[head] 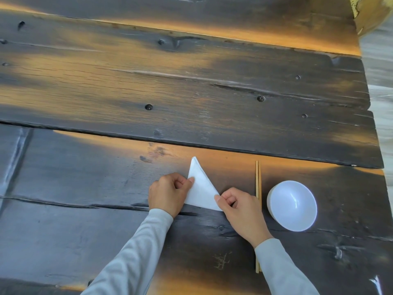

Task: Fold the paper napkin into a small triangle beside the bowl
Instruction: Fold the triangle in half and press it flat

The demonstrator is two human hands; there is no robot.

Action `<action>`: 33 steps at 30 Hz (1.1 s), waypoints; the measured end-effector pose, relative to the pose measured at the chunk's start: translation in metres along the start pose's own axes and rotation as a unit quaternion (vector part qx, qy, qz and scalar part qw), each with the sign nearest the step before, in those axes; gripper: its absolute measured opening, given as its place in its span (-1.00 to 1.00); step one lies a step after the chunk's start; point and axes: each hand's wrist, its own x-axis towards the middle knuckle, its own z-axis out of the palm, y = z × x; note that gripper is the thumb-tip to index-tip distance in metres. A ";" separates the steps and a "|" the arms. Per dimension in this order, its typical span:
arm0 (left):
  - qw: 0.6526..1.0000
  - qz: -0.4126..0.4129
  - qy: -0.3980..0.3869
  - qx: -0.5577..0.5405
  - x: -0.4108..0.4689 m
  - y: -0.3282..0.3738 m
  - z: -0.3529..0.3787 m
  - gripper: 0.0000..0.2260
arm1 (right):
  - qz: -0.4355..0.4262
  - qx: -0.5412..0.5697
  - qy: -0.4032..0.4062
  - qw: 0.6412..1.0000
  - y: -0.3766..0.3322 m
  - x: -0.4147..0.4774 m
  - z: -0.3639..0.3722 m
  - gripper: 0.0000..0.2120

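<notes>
I see my left hand [168,193] pinching the left edge of the white paper napkin [201,189], a flat crisp triangle on the dark, knotty plank table [85,188]. My right hand [238,207] pinches its lower right corner (sleeves pale grey). Rightward lie slim wooden chopsticks [258,179], then the smooth round white bowl [292,205].

I have one view only, from the head camera, looking steeply down and forward over the dark plank table [191,86]. It sits close above the near edge: both sleeves enter from the bottom of the frame, and the wide lens bends the planks.
</notes>
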 end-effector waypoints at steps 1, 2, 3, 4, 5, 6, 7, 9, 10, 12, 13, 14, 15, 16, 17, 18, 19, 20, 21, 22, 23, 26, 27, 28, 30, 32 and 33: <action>1.000 0.001 0.000 0.001 0.000 0.000 0.000 -0.73 | 0.000 0.002 -0.001 1.000 0.000 0.000 0.000 -0.82; 1.000 0.001 0.001 0.000 0.000 -0.001 0.001 -0.73 | 0.001 0.002 -0.002 1.000 0.000 0.000 0.000 -0.82; 1.000 0.000 0.002 -0.002 0.000 -0.001 0.001 -0.73 | 0.001 0.002 -0.001 1.000 0.000 0.000 0.000 -0.82; 1.000 -0.002 0.003 -0.005 0.000 -0.002 0.001 -0.73 | 0.001 0.002 -0.001 1.000 -0.001 -0.001 -0.001 -0.82; 1.000 -0.004 0.003 -0.007 -0.001 -0.003 0.000 -0.73 | 0.002 0.002 -0.001 1.000 -0.001 -0.001 -0.001 -0.82; 1.000 -0.003 0.005 -0.007 -0.001 -0.004 0.000 -0.73 | 0.002 0.001 -0.002 1.000 -0.001 0.000 0.000 -0.82; 1.000 0.000 0.006 -0.005 -0.001 -0.004 0.000 -0.73 | 0.002 0.002 -0.002 1.000 -0.001 0.000 0.000 -0.82; 1.000 0.004 0.006 -0.002 -0.001 -0.004 0.000 -0.73 | 0.002 0.001 -0.001 1.000 -0.002 0.000 0.000 -0.82; 1.000 0.004 0.006 -0.002 0.000 -0.004 0.000 -0.73 | 0.002 -0.001 -0.001 1.000 -0.002 0.000 0.000 -0.82; 1.000 0.003 0.004 0.000 0.000 -0.003 0.000 -0.73 | -0.001 -0.005 -0.002 1.000 -0.002 0.000 0.000 -0.82; 1.000 0.003 0.004 0.001 0.000 -0.003 0.000 -0.73 | -0.001 -0.006 -0.003 1.000 -0.002 0.000 0.000 -0.82; 1.000 0.003 0.004 0.003 0.000 -0.003 0.000 -0.73 | -0.001 -0.005 -0.004 1.000 -0.002 0.000 0.000 -0.82; 1.000 0.004 0.004 0.005 0.001 -0.003 0.000 -0.73 | -0.001 -0.005 -0.005 1.000 -0.002 0.000 0.000 -0.83; 1.000 0.005 0.005 0.008 0.001 -0.003 0.000 -0.72 | 0.000 -0.005 -0.005 1.000 -0.002 0.000 0.000 -0.83; 1.000 0.007 0.007 0.011 0.001 -0.003 0.000 -0.72 | 0.001 -0.006 -0.006 1.000 -0.003 0.000 0.000 -0.83; 1.000 0.008 0.008 0.014 0.001 -0.002 0.000 -0.72 | 0.003 -0.008 -0.006 1.000 -0.003 0.000 0.000 -0.83; 1.000 0.009 0.008 0.015 0.001 -0.002 0.000 -0.72 | 0.003 -0.011 -0.006 1.000 -0.003 0.000 0.000 -0.83; 1.000 0.011 0.008 0.017 0.001 -0.002 0.000 -0.72 | 0.002 -0.014 -0.006 1.000 -0.004 0.000 0.000 -0.83; 1.000 0.013 0.007 0.020 0.002 -0.002 0.000 -0.72 | 0.001 -0.018 -0.006 1.000 -0.004 0.000 0.001 -0.83; 1.000 0.015 0.007 0.025 0.002 -0.002 0.000 -0.71 | -0.001 -0.023 -0.006 1.000 -0.004 0.000 0.001 -0.83; 0.999 0.016 0.006 0.030 0.002 -0.002 0.000 -0.71 | -0.003 -0.029 -0.005 1.000 -0.004 0.000 0.001 -0.83; 0.999 0.015 0.004 0.036 0.003 -0.002 -0.001 -0.69 | -0.015 -0.050 0.013 0.999 -0.003 -0.002 0.005 -0.81; 0.999 0.016 0.004 0.037 0.003 -0.002 -0.001 -0.69 | -0.022 -0.056 0.023 0.998 -0.003 -0.003 0.006 -0.81; 0.999 0.017 0.003 0.039 0.003 -0.001 -0.001 -0.69 | -0.030 -0.062 0.035 0.997 -0.002 -0.004 0.008 -0.80; 0.999 0.018 0.003 0.041 0.002 0.000 -0.001 -0.70 | -0.040 -0.077 0.056 0.995 -0.001 -0.005 0.011 -0.78; 0.999 0.015 0.002 0.038 0.003 0.000 -0.001 -0.70 | -0.035 -0.090 0.069 0.993 -0.001 -0.006 0.012 -0.77; 0.999 0.012 0.001 0.037 0.003 0.001 -0.001 -0.70 | -0.029 -0.092 0.075 0.993 -0.002 -0.006 0.012 -0.77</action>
